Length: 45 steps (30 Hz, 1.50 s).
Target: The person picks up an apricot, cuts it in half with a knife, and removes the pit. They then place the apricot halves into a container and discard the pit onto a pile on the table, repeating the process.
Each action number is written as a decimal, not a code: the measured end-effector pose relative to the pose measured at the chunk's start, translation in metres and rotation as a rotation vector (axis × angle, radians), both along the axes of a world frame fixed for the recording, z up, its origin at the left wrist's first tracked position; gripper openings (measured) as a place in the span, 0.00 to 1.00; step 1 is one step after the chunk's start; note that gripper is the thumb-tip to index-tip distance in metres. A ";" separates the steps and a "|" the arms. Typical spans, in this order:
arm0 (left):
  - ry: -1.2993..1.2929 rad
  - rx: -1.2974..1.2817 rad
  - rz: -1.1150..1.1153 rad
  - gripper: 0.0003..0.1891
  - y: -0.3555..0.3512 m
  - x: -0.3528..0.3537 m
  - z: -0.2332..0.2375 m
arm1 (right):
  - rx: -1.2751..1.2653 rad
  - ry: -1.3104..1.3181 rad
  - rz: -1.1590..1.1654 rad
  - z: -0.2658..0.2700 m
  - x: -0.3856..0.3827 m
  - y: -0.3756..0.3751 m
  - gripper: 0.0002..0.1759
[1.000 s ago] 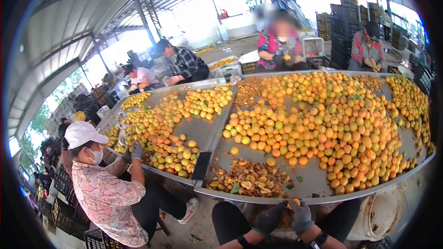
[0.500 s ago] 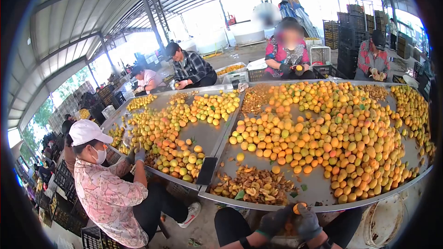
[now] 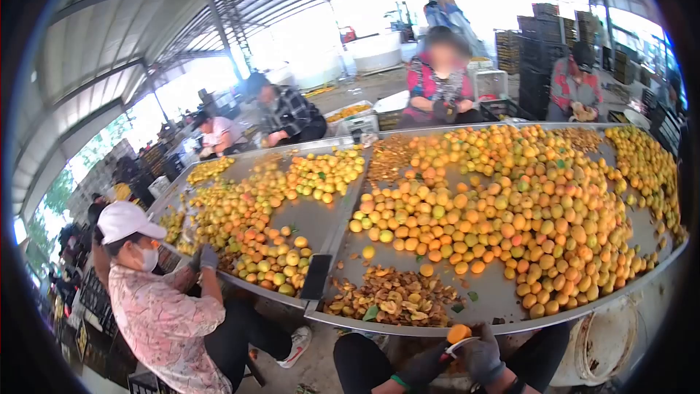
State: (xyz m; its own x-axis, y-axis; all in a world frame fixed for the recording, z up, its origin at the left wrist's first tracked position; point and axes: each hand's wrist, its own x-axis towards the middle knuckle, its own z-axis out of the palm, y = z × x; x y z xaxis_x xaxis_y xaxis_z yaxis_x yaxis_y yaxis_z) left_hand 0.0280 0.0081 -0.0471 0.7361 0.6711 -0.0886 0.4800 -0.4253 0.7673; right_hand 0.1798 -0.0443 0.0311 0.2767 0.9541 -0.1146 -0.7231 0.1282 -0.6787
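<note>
The dark-gloved fingers of the left hand (image 3: 432,362) are bent up and pinched on a small round orange apricot (image 3: 459,333), which sits just below the near rim of the long grey sheet-metal sorting table (image 3: 503,299). The right hand (image 3: 483,356), in the same dark glove, has its fingers curled in close against the fruit. A thin pale strip (image 3: 461,347) runs from them toward the left hand, but whether they grip it cannot be told. Both hands hang over the person's dark-trousered knees, below the table's near edge.

On the table just above the hands lies a brown heap of stones and scraps (image 3: 394,298). Farther across it spreads a broad layer of loose orange and yellow apricots (image 3: 510,211). A flat black phone (image 3: 316,277) lies on the table's near edge, left of the heap. Under the table's right end stands a round white plastic bucket (image 3: 605,339). At its left end sits a person in a white cap and pink patterned shirt (image 3: 164,317), gloved hands among the fruit.
</note>
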 end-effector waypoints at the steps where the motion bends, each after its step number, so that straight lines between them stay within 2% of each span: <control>1: -0.149 -0.012 0.005 0.23 -0.004 -0.002 0.021 | -0.028 0.072 0.089 0.000 0.008 -0.002 0.23; 2: -0.296 -0.028 0.016 0.23 -0.003 -0.004 0.037 | -0.054 0.147 0.183 0.000 0.014 -0.002 0.24; 3: -0.295 -0.043 -0.006 0.23 0.000 -0.007 0.042 | -0.063 0.149 0.158 0.000 0.017 -0.001 0.24; 5: -0.121 -0.200 -0.092 0.21 0.003 -0.005 0.042 | -0.048 -0.058 0.337 0.002 0.021 0.003 0.27; 6: -0.209 -0.114 -0.143 0.21 0.006 -0.001 0.035 | -0.070 -0.028 0.365 0.002 0.020 0.003 0.26; 9: -0.212 -0.161 -0.092 0.21 0.009 0.002 0.025 | 0.009 -0.048 0.312 0.017 0.021 0.007 0.23; 10: -0.210 -0.163 -0.100 0.21 0.007 0.002 0.043 | -0.071 0.376 0.324 0.011 0.025 0.010 0.22; 11: -0.300 -0.313 -0.026 0.20 0.004 0.000 0.063 | -0.071 0.379 0.317 -0.007 0.031 0.013 0.22; 12: -0.387 -0.460 0.047 0.19 0.003 -0.003 0.078 | -0.085 0.068 0.306 -0.031 0.038 0.014 0.22; 13: -0.381 -0.460 0.038 0.19 0.005 -0.009 0.082 | -0.100 -0.242 0.288 -0.021 0.037 0.015 0.22; 14: -0.437 -0.586 0.050 0.19 0.006 -0.015 0.084 | -0.183 0.223 0.219 -0.006 0.038 0.009 0.22; 15: -0.494 -0.711 0.069 0.18 0.006 -0.019 0.085 | -0.185 0.225 0.219 -0.003 0.039 0.002 0.22; 16: -0.495 -0.711 0.075 0.18 0.006 -0.022 0.084 | -0.198 -0.083 0.230 -0.003 0.042 -0.002 0.22; 17: -0.464 -0.658 0.088 0.17 0.006 -0.027 0.082 | -0.202 -0.391 0.247 -0.004 0.044 -0.004 0.21; 18: -0.433 -0.602 0.111 0.16 0.005 -0.033 0.082 | -0.195 -0.387 0.271 -0.006 0.044 -0.007 0.21; 20: -0.466 -0.596 0.148 0.14 0.004 -0.042 0.083 | -0.276 -0.221 0.456 -0.013 0.040 -0.009 0.22; 21: -0.499 -0.597 0.155 0.12 0.004 -0.044 0.083 | -0.264 -0.224 0.485 -0.016 0.032 -0.010 0.22; 23: -0.572 -0.595 0.145 0.09 0.007 -0.038 0.084 | -0.253 -0.408 0.632 -0.014 0.025 -0.014 0.21; 25: -0.641 -0.598 0.119 0.06 0.009 -0.029 0.082 | -0.272 -0.389 0.688 0.015 0.009 -0.019 0.19; 26: -0.506 0.190 -0.104 0.03 0.017 -0.025 0.068 | -0.177 -0.401 0.634 0.018 0.003 -0.022 0.15; 27: -0.505 0.189 -0.099 0.03 0.017 -0.023 0.066 | -0.087 -0.409 0.576 0.020 -0.001 -0.025 0.11; 29: -0.579 0.050 0.039 0.06 0.016 -0.020 0.062 | -0.100 -0.503 0.571 0.014 -0.002 -0.026 0.12; 31: -0.655 -0.099 0.165 0.08 0.017 -0.017 0.059 | -0.176 -0.598 0.615 0.004 0.002 -0.024 0.19; 32: -0.691 -0.176 0.224 0.10 0.017 -0.016 0.058 | -0.188 -0.598 0.606 0.002 0.006 -0.024 0.19; 34: -0.744 -0.357 0.344 0.12 0.018 -0.014 0.057 | -0.098 -0.939 0.613 0.032 0.006 -0.019 0.21; 36: -0.761 -0.564 0.459 0.15 0.019 -0.011 0.056 | 0.171 -0.993 0.424 0.014 0.004 -0.016 0.22; 38: -0.725 -0.735 0.520 0.16 0.016 -0.007 0.054 | -0.003 -0.931 0.238 0.003 0.001 -0.008 0.20; 39: -0.775 -0.729 0.508 0.12 0.014 -0.009 0.057 | -0.025 -1.037 0.247 -0.001 0.003 -0.005 0.18; 40: -0.833 -0.723 0.499 0.08 0.014 -0.008 0.061 | -0.003 -0.828 0.236 0.001 -0.001 -0.005 0.18; 41: -0.899 -0.702 0.487 0.05 0.017 -0.005 0.064 | -0.054 -0.814 0.238 0.005 0.001 -0.007 0.18; 43: -0.794 -0.696 0.516 0.04 0.016 -0.003 0.098 | 0.108 -1.027 0.238 0.007 0.003 -0.004 0.19; 45: -0.701 -0.664 0.537 0.04 0.010 -0.006 0.100 | 0.105 -1.025 0.268 0.024 0.001 -0.007 0.20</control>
